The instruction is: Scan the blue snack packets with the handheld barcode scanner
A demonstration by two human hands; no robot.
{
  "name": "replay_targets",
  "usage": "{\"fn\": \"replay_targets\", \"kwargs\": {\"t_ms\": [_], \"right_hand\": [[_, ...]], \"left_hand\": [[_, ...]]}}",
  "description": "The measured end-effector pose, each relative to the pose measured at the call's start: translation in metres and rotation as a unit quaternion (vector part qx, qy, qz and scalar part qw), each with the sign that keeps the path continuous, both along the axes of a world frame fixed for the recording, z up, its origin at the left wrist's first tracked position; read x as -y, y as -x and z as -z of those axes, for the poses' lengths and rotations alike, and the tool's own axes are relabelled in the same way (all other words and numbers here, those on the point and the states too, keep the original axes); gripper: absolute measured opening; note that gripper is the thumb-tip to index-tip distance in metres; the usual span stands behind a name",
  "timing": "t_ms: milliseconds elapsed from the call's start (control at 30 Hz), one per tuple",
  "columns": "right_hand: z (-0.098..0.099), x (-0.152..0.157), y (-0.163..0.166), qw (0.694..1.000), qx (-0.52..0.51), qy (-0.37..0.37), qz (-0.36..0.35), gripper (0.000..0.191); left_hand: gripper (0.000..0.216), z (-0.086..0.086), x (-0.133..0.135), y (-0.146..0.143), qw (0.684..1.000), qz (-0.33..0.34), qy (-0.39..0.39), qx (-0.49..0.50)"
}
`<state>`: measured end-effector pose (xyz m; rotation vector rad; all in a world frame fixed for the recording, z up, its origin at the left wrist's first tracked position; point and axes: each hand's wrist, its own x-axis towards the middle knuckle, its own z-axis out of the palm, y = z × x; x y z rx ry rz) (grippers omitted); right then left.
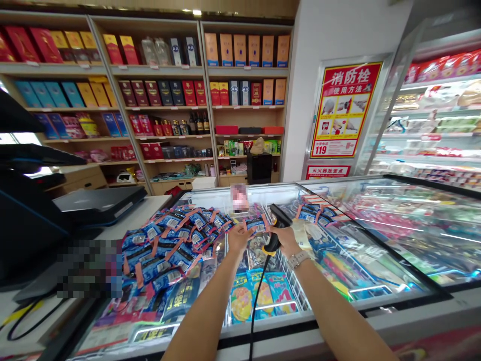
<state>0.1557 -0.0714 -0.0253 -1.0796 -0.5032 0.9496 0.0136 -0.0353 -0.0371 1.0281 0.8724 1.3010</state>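
Observation:
My left hand [238,239] pinches the left end of a small blue-and-pink snack packet [256,224], its printed label facing me. In my right hand [288,241], which wears a wristwatch [298,258], is a black-and-yellow barcode scanner [273,244]. The right fingers are also at the packet's right end; whether they grip it I cannot tell. The scanner's cable [256,306] runs down toward me. Left of my hands, a large heap of similar packets [169,245] lies on the freezer's glass top. A smaller group of them [315,213] lies to the right.
Under the glass of the chest freezer [379,301] are wire baskets and bagged frozen goods [259,296]. At the left stands a counter with a dark flat device [101,203] and cables. Shelves of boxed bottles [165,93] line the back wall; a refrigerated display [436,115] is at right.

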Motion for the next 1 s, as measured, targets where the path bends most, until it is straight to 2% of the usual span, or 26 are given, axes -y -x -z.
{"fn": "replay_targets", "kwargs": {"t_ms": [133,300,400,533,667,767,1000], "right_hand": [[-0.006,0.003,0.0,0.998,0.052,-0.026,0.022,0.031],[-0.02,0.01,-0.005,0.992,0.11,-0.059,0.022,0.033],[-0.028,0.019,-0.012,0.986,0.133,-0.08,-0.055,0.031],[-0.031,0.032,-0.017,0.953,0.198,-0.108,-0.204,0.027],[-0.028,0.038,-0.012,0.904,0.336,-0.053,-0.259,0.025],[-0.026,0.039,-0.006,0.881,0.381,0.002,-0.281,0.033],[-0.032,0.044,0.0,0.886,0.375,0.027,-0.272,0.039]], "left_hand": [[0.049,-0.004,0.001,0.003,1.0,0.001,-0.019,-0.021],[0.049,-0.007,0.004,0.007,0.999,0.043,-0.011,0.002],[0.047,-0.005,0.001,0.01,0.998,0.032,0.0,0.053],[0.043,0.002,-0.014,0.022,0.995,-0.051,0.0,0.089],[0.034,0.01,-0.025,0.032,0.992,-0.105,-0.023,0.066],[0.035,0.013,-0.027,0.032,0.99,-0.12,-0.049,0.049],[0.037,0.013,-0.024,0.03,0.99,-0.138,-0.038,-0.006]]}}
